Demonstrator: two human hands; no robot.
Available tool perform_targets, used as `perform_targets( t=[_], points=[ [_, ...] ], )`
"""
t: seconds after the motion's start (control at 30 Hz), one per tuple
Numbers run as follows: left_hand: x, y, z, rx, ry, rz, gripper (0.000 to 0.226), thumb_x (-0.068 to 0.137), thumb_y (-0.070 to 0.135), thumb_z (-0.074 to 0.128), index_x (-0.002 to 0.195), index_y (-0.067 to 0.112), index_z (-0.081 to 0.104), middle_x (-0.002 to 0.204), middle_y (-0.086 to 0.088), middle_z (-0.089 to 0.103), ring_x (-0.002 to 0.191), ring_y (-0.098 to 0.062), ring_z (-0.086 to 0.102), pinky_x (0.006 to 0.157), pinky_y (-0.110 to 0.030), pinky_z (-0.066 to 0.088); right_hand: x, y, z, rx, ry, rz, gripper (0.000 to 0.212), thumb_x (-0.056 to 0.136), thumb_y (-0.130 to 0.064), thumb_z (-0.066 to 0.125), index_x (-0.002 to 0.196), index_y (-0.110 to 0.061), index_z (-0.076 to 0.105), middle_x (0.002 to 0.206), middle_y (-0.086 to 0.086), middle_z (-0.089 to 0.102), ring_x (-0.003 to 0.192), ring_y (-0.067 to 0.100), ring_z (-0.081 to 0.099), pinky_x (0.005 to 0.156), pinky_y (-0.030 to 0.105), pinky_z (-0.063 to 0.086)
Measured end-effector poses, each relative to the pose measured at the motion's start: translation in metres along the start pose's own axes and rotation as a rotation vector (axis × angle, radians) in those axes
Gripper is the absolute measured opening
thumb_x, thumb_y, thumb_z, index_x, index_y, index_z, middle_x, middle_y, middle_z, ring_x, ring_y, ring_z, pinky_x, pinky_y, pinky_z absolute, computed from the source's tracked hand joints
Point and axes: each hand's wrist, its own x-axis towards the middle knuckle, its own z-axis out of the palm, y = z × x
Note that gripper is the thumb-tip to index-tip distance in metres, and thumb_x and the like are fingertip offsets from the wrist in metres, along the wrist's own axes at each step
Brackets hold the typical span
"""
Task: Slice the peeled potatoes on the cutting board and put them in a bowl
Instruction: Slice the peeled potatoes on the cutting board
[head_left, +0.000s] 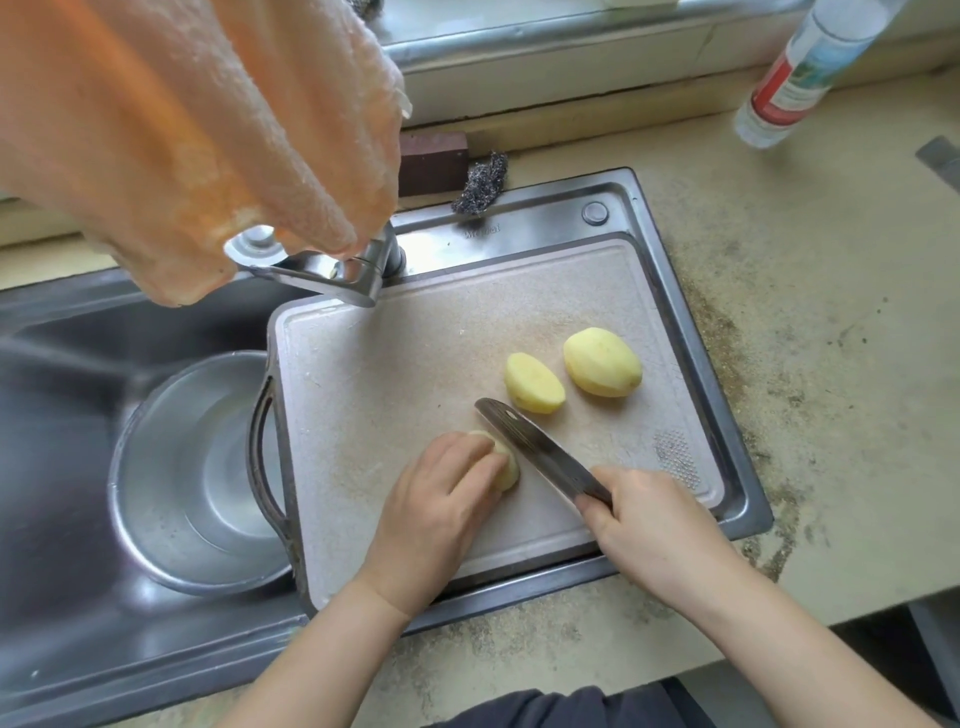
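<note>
Bowl (197, 478): steel, in sink (62, 467), holds no potato.
Cutting board (389, 374): over sink; two potatoes (602, 362).
Left hand (441, 512): pressing potato piece (506, 467).
Right hand (649, 519): wrapped round knife (535, 447).
Counter (831, 364): speckled.

A speckled beige table (831, 322) surrounds a steel sink (67, 467). An orange towel (197, 130) hangs over the faucet (332, 270); a metal window ledge (545, 31) runs along the far edge.
</note>
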Motion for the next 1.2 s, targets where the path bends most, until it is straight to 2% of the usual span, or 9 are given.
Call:
perform_targets(
  t=[0.1,0.2,0.33,0.43,0.5,0.6,0.7,1.07,1.2],
  points=[
    [-0.008,-0.001,0.012,-0.016,0.088,0.049,0.014,0.092,0.008,0.060,0.102,0.002,0.068,0.103,-0.009,0.064,0.096,-0.025,0.056,0.085,-0.032,0.048,-0.002,-0.004,-0.002,-0.032,-0.008,-0.023,0.022,0.089,-0.033,0.045,0.071,-0.020,0.046,0.067,-0.001,0.058,0.072,0.026,0.056,0.057,0.033,0.040],
    [-0.009,-0.002,0.022,-0.018,0.160,0.029,0.021,0.094,0.012,0.055,0.101,-0.001,0.070,0.103,-0.010,0.068,0.099,-0.023,0.053,0.092,-0.027,0.044,-0.011,-0.013,-0.005,-0.164,0.023,-0.077,0.015,0.089,-0.034,0.043,0.080,-0.022,0.047,0.069,-0.001,0.055,0.076,0.028,0.057,0.058,0.034,0.035],
    [-0.006,-0.006,0.027,-0.009,0.212,0.051,0.036,0.101,0.015,0.043,0.094,-0.005,0.072,0.101,-0.014,0.070,0.102,-0.025,0.049,0.102,-0.024,0.035,-0.028,-0.026,-0.011,-0.318,0.023,-0.129,0.012,0.089,-0.036,0.038,0.084,-0.026,0.037,0.067,-0.002,0.046,0.075,0.026,0.058,0.057,0.035,0.030],
    [-0.006,-0.009,0.030,-0.016,0.203,0.067,0.037,0.104,0.016,0.037,0.101,-0.004,0.069,0.111,-0.010,0.060,0.105,-0.026,0.048,0.108,-0.023,0.029,-0.033,-0.030,-0.015,-0.348,-0.023,-0.142,0.011,0.090,-0.037,0.034,0.087,-0.027,0.034,0.072,-0.001,0.051,0.079,0.026,0.059,0.059,0.035,0.028],
    [-0.009,-0.011,0.032,-0.033,0.193,0.061,0.028,0.102,0.016,0.041,0.108,0.001,0.064,0.116,-0.007,0.051,0.106,-0.026,0.048,0.108,-0.022,0.028,-0.034,-0.030,-0.018,-0.346,-0.043,-0.145,0.010,0.090,-0.037,0.033,0.092,-0.027,0.036,0.073,-0.002,0.049,0.080,0.026,0.058,0.059,0.035,0.030],
    [-0.009,-0.014,0.033,-0.050,0.196,0.054,0.023,0.097,0.014,0.050,0.102,0.000,0.068,0.114,-0.006,0.052,0.105,-0.025,0.049,0.107,-0.021,0.030,-0.033,-0.027,-0.024,-0.351,-0.045,-0.137,0.012,0.090,-0.038,0.033,0.094,-0.028,0.039,0.072,-0.002,0.051,0.079,0.025,0.058,0.059,0.036,0.033],
    [-0.009,-0.015,0.034,-0.073,0.207,0.061,0.014,0.095,0.013,0.054,0.106,0.006,0.060,0.113,-0.005,0.052,0.104,-0.025,0.049,0.105,-0.023,0.033,-0.030,-0.026,-0.026,-0.361,-0.056,-0.145,0.010,0.089,-0.035,0.033,0.090,-0.027,0.038,0.067,-0.003,0.045,0.077,0.025,0.057,0.059,0.036,0.034],
    [-0.008,-0.015,0.035,-0.083,0.211,0.063,0.017,0.090,0.010,0.061,0.107,0.006,0.058,0.112,-0.005,0.053,0.103,-0.025,0.050,0.104,-0.024,0.035,-0.023,-0.019,-0.017,-0.417,-0.067,-0.156,0.004,0.088,-0.027,0.035,0.085,-0.024,0.036,0.057,-0.002,0.034,0.063,0.025,0.038,0.055,0.035,0.030],
    [-0.008,-0.015,0.035,-0.085,0.211,0.054,0.018,0.087,0.008,0.063,0.105,0.004,0.063,0.112,-0.005,0.054,0.102,-0.025,0.050,0.102,-0.025,0.037,-0.020,-0.018,-0.020,-0.416,-0.072,-0.160,0.006,0.087,-0.026,0.036,0.089,-0.025,0.042,0.061,-0.001,0.041,0.066,0.027,0.050,0.054,0.035,0.030]
  ],
)
